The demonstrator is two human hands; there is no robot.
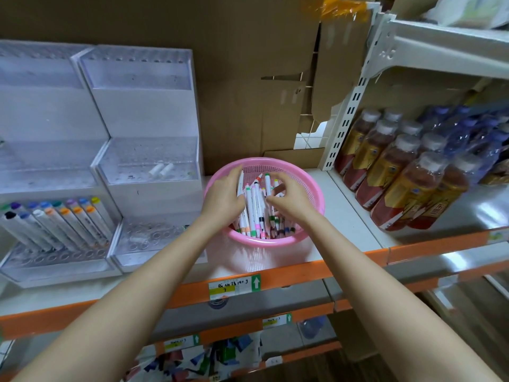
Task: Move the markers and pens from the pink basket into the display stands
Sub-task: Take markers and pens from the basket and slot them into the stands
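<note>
A round pink basket (312,188) sits on the white shelf and holds several white markers (254,213) with coloured caps. My left hand (221,198) is inside at its left side, fingers curled round a white marker (241,181). My right hand (293,201) reaches in from the right, thumb and curved fingers closing on a green-capped marker (267,183). Two clear tiered display stands are to the left. The left stand (41,161) has several markers (63,219) in its lowest tier. The right stand (150,111) has two white pieces (162,170) lying on its middle tier.
Brown cardboard (234,92) backs the shelf behind the basket. A white slotted upright (344,114) divides off rows of bottled drinks (399,172) on the right. The shelf's orange front edge (303,266) carries a price label. Lower shelves hold mixed packets.
</note>
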